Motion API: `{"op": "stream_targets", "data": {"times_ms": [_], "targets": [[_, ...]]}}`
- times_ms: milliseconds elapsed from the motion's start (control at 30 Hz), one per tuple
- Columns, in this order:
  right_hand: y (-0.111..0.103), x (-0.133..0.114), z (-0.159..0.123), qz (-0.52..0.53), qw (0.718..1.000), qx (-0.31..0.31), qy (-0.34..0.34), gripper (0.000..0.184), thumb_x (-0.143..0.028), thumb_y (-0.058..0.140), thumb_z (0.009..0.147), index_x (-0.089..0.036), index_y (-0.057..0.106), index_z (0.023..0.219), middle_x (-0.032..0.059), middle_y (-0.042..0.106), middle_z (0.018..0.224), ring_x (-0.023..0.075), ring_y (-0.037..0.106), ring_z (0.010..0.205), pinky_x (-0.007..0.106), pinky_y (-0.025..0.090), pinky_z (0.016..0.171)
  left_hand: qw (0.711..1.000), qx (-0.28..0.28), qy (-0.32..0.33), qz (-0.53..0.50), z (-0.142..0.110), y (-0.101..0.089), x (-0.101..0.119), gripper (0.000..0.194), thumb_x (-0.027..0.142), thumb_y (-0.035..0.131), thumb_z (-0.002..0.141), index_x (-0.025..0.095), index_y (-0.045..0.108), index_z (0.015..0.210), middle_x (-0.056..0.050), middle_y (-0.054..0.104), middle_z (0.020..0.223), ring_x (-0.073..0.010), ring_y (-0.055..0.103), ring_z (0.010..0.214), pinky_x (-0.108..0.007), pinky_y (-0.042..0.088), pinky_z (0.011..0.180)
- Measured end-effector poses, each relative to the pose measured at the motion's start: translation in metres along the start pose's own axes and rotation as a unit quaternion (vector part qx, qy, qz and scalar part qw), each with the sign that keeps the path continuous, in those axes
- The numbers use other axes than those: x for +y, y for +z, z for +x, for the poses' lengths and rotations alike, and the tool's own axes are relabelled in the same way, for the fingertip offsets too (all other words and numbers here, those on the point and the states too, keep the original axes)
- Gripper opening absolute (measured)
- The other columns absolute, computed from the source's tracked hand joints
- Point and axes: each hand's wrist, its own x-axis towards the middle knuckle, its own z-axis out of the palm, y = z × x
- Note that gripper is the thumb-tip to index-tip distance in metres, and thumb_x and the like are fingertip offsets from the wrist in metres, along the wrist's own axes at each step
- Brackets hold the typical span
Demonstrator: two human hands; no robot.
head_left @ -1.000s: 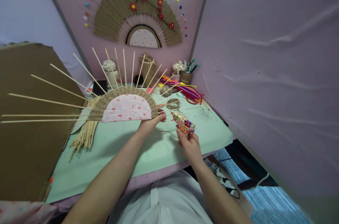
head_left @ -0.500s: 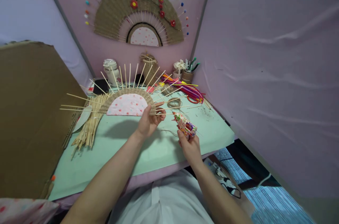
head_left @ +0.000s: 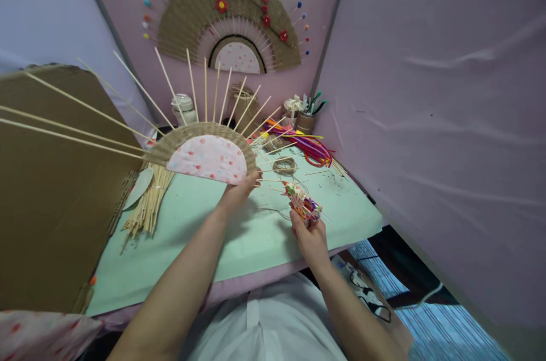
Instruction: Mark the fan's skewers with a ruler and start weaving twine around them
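Observation:
My left hand [head_left: 241, 190] is closed on the lower right end of a half-round fan [head_left: 207, 159] above the table. Pale pink dotted cloth covers the fan's middle, a woven tan band arches round it, and thin wooden sticks spread outward from the band. Part of the left fingers is hidden behind the fan. In my right hand [head_left: 310, 239] is a small glue gun [head_left: 303, 202] with a colourful flowery pattern, its red tip toward the fan's right-hand sticks. I cannot tell whether the tip touches a stick.
A bundle of thin sticks [head_left: 149, 202] and a white oval piece [head_left: 139, 189] lie at left beside a cardboard sheet [head_left: 51, 190]. Behind are a white jar [head_left: 184, 108], a twine roll [head_left: 245, 105], coiled cord [head_left: 284, 166], coloured pipe cleaners [head_left: 313, 148] and a finished fan [head_left: 183, 20] on the wall.
My left hand has raised the fan and brought it nearer, tilting it so its left sticks reach toward the left edge. The glue gun stays almost in place in my right hand.

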Motion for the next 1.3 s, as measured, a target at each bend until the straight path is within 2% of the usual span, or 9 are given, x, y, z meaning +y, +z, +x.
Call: {"op": "stream_targets", "data": {"times_ms": [267, 367, 467, 567, 667, 867, 967, 1067, 1300], "targets": [[-0.001, -0.004, -0.001, -0.01, 1.0, 0.01, 0.011, 0.04, -0.049, 0.063, 0.077, -0.019, 0.072, 0.101, 0.0037, 0.065, 0.064, 0.021, 0.059, 0.063, 0.03, 0.045, 0.05, 0.985, 0.132, 0.073, -0.081, 0.016, 0.002, 0.016, 0.041, 0.042, 0.084, 0.056, 0.017, 0.063, 0.081, 0.002, 0.063, 0.069, -0.0097, 0.059, 0.064, -0.021, 0.04, 0.054], [0.001, 0.001, 0.0, 0.001, 1.0, 0.019, 0.006, 0.042, -0.05, 0.064, 0.076, -0.018, 0.072, 0.104, 0.0036, 0.065, 0.066, 0.0191, 0.057, 0.061, 0.029, 0.044, 0.05, 0.995, 0.066, 0.051, -0.051, 0.014, 0.012, 0.016, 0.045, 0.043, 0.087, 0.052, 0.016, 0.063, 0.078, 0.0, 0.064, 0.07, -0.0094, 0.057, 0.063, -0.02, 0.038, 0.05], [0.001, 0.007, 0.001, 0.015, 0.999, 0.033, 0.007, 0.045, -0.051, 0.064, 0.077, -0.016, 0.071, 0.105, 0.0027, 0.063, 0.066, 0.0152, 0.052, 0.056, 0.027, 0.042, 0.049, 0.99, -0.112, -0.043, -0.075, 0.002, 0.007, 0.02, 0.063, 0.06, 0.082, 0.05, 0.02, 0.066, 0.095, -0.008, 0.07, 0.1, -0.0235, 0.064, 0.092, -0.033, 0.051, 0.069], [0.0, 0.011, 0.001, 0.025, 0.999, 0.032, 0.015, 0.044, -0.05, 0.065, 0.076, -0.014, 0.071, 0.1, 0.0005, 0.058, 0.06, 0.0118, 0.045, 0.05, 0.025, 0.038, 0.046, 0.977, -0.142, -0.123, -0.102, -0.006, -0.003, 0.023, 0.06, 0.063, 0.073, 0.064, 0.021, 0.065, 0.106, -0.01, 0.071, 0.103, -0.0282, 0.065, 0.097, -0.044, 0.053, 0.078], [-0.005, 0.009, 0.002, 0.045, 0.998, 0.039, 0.016, 0.04, -0.049, 0.068, 0.075, -0.013, 0.071, 0.092, -0.002, 0.051, 0.055, 0.0095, 0.039, 0.047, 0.023, 0.034, 0.043, 0.97, -0.146, -0.159, -0.114, -0.002, -0.005, 0.027, 0.038, 0.047, 0.067, 0.077, 0.018, 0.065, 0.102, -0.009, 0.073, 0.094, -0.0258, 0.068, 0.09, -0.048, 0.054, 0.083], [-0.013, 0.0, 0.004, 0.122, 0.988, 0.066, -0.063, 0.032, -0.046, 0.064, 0.079, -0.016, 0.066, 0.088, 0.0005, 0.058, 0.066, 0.0092, 0.046, 0.05, 0.023, 0.038, 0.044, 0.986, -0.079, -0.063, -0.134, 0.004, 0.003, 0.028, 0.011, 0.019, 0.063, 0.077, 0.015, 0.066, 0.087, -0.005, 0.075, 0.082, -0.0188, 0.07, 0.08, -0.04, 0.055, 0.09], [-0.007, -0.001, 0.007, 0.12, 0.983, 0.069, -0.122, 0.032, -0.045, 0.059, 0.083, -0.019, 0.067, 0.099, 0.0072, 0.068, 0.092, 0.0161, 0.062, 0.072, 0.03, 0.05, 0.062, 0.988, -0.047, -0.048, -0.14, -0.006, 0.008, 0.014, 0.01, 0.019, 0.065, 0.075, 0.016, 0.066, 0.084, -0.004, 0.075, 0.08, -0.0179, 0.071, 0.079, -0.038, 0.056, 0.088], [0.002, -0.003, 0.013, 0.079, 0.985, 0.077, -0.136, 0.034, -0.044, 0.06, 0.082, -0.019, 0.069, 0.103, 0.0098, 0.07, 0.104, 0.0233, 0.063, 0.099, 0.037, 0.051, 0.081, 0.987, -0.041, -0.037, -0.15, -0.016, 0.015, -0.002, 0.01, 0.02, 0.068, 0.074, 0.016, 0.067, 0.083, -0.003, 0.075, 0.081, -0.0184, 0.071, 0.081, -0.039, 0.056, 0.09], [0.012, -0.007, 0.02, 0.058, 0.99, 0.08, -0.1, 0.042, -0.046, 0.057, 0.085, -0.015, 0.066, 0.113, 0.0123, 0.07, 0.113, 0.0262, 0.062, 0.109, 0.044, 0.047, 0.095, 0.987, -0.045, -0.037, -0.148, -0.025, 0.023, -0.017, 0.016, 0.021, 0.071, 0.073, 0.015, 0.069, 0.088, -0.004, 0.076, 0.088, -0.0189, 0.07, 0.086, -0.041, 0.055, 0.092]]}}
